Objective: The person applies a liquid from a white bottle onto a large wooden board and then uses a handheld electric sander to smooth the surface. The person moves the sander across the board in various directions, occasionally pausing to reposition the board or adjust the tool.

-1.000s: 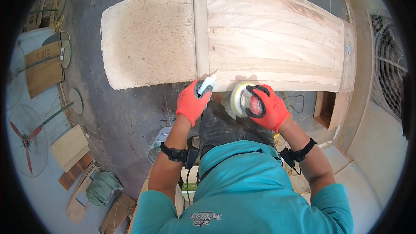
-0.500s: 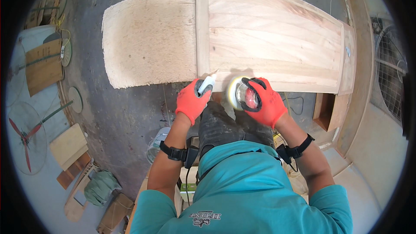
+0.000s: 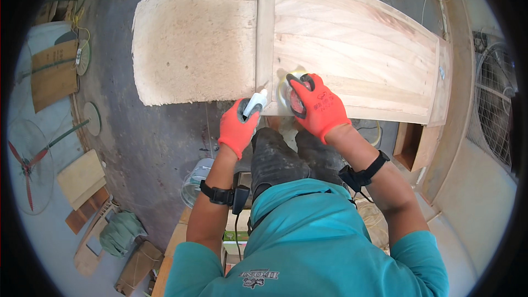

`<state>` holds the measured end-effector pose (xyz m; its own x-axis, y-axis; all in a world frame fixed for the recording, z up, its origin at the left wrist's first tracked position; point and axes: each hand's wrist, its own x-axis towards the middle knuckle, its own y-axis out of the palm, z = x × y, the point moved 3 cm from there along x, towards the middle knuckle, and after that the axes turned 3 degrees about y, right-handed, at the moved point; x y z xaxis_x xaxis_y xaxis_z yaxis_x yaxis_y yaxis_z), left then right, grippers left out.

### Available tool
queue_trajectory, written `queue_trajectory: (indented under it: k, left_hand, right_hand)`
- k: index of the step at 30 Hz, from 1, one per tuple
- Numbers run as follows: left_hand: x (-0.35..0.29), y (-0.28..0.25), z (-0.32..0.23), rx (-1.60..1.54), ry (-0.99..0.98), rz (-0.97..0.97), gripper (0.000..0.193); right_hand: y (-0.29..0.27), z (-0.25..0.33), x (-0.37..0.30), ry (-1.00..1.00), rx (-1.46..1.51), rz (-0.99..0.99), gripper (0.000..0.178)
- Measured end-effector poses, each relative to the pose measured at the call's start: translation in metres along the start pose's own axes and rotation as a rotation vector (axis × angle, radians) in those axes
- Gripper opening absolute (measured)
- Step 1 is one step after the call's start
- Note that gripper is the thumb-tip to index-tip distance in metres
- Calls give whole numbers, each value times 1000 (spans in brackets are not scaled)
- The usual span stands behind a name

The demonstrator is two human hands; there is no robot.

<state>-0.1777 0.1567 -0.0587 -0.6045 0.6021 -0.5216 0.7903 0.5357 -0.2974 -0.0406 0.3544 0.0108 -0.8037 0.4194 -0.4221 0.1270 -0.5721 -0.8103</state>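
My left hand (image 3: 240, 126), in a red glove with dark fingertips, is closed round a white squeeze bottle (image 3: 256, 102). The bottle's thin nozzle tilts up over the near edge of a framed wooden panel (image 3: 352, 49). My right hand (image 3: 319, 104), gloved alike, grips a round, partly see-through thing with a yellow-and-white edge (image 3: 286, 89). It is at the panel's near left corner; my fingers hide much of it, and its kind cannot be made out. Whether it touches the wood is unclear.
A rough-edged pale board (image 3: 195, 44) adjoins the panel's left side. A bucket (image 3: 196, 181) stands near my left forearm. At the far left is a fan with red blades (image 3: 27, 166); a large caged fan (image 3: 492, 99) is on the right. An open wooden box (image 3: 415, 146) sits below the panel.
My right hand has moved left and forward, bringing the round thing over the panel's near corner. My left hand and the bottle have shifted slightly left.
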Motion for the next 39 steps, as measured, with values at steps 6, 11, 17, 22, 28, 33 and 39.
queue_trajectory:
  k: [6,11,17,22,28,33,39]
  left_hand:
    - [2,-9,10,-63,33,-40,30]
    - [-1,-13,10,-83,37,-49,30]
    - [-6,-19,12,-165,-76,-40,31]
    - [-5,-18,12,-113,72,-83,32]
    - [-4,-13,10,-69,94,-18,33]
    - [-5,2,-7,92,67,60,32]
    - [-4,11,-14,136,68,18,32]
  right_hand:
    - [0,-5,1,31,11,-55,76]
    - [-5,-5,4,76,-15,-56,76]
    - [-7,-14,-2,90,9,-68,75]
    - [9,6,3,1,-24,-21,75]
    - [-23,-31,40,231,87,-321,74]
    - [-22,-42,18,271,82,-199,74]
    - [0,-30,-17,195,66,-121,76]
